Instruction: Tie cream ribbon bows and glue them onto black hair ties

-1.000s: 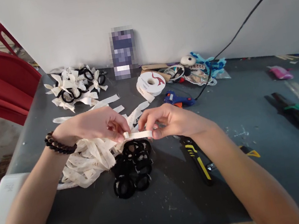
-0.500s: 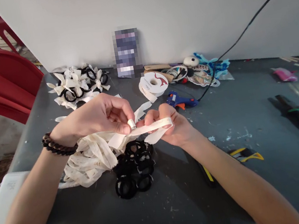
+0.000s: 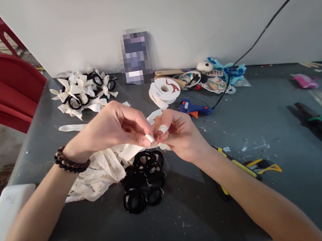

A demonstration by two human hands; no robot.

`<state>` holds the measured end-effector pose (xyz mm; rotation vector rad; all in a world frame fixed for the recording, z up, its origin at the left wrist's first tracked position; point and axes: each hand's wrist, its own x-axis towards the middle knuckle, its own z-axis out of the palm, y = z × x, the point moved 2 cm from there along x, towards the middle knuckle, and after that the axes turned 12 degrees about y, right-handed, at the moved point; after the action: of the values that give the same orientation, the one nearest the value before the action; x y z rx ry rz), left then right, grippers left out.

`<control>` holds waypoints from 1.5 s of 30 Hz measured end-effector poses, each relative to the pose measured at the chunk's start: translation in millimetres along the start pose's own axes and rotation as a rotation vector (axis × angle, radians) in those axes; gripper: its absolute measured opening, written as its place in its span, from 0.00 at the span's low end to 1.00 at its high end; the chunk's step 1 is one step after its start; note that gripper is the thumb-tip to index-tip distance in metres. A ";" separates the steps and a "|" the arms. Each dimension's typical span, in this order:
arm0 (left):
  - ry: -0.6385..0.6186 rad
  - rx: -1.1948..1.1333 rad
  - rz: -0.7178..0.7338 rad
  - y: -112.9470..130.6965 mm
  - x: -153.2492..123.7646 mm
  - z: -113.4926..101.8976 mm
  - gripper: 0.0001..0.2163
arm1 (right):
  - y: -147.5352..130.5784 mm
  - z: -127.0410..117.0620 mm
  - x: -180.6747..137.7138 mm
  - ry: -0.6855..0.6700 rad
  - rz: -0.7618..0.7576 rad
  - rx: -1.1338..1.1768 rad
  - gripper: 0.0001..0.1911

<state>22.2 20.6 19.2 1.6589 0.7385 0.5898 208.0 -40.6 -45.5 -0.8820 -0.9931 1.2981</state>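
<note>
Drawn in toward the left hand since the earlier frame: the right hand, with fingertips now nearly meeting and the long loop once stretched across the right fingers mostly gone from sight. Between both hands, above the dark grey tabletop: a narrow cream fabric ribbon strip. Pinched at a small folded end by left thumb and forefinger; gripped also by the curled right fingers, with a short pale band showing at the tips.

Apparently finished, at the back left: a pile of black rings tied with cream bows. Apparently unfinished: the strip in hand, with no bow visible; likewise the bowless black fabric hair ties nearby and the tangled heap of loose cream ribbon beside them.

Long axis of the strip: roughly sideways, hand to hand, as far as visible. Folded end slanting down rightward; band in the right fingers rising rightward. Full course hidden by fingers, impossible to tell.
</note>
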 end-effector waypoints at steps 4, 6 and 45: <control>0.030 -0.037 -0.013 0.0 0.9 4.8 0.07 | -2.7 -1.9 1.2 0.007 0.043 -0.010 0.20; 0.066 -0.051 -0.012 1.7 1.5 6.5 0.08 | -5.1 -1.3 1.1 0.029 0.033 -0.029 0.22; 0.070 0.204 -0.121 -11.3 6.4 4.8 0.14 | 0.9 -5.8 2.0 0.204 -0.013 -0.326 0.17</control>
<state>28.3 23.7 7.1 1.7727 0.9696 0.5015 213.1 -38.4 -48.2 -1.2283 -1.0615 1.0259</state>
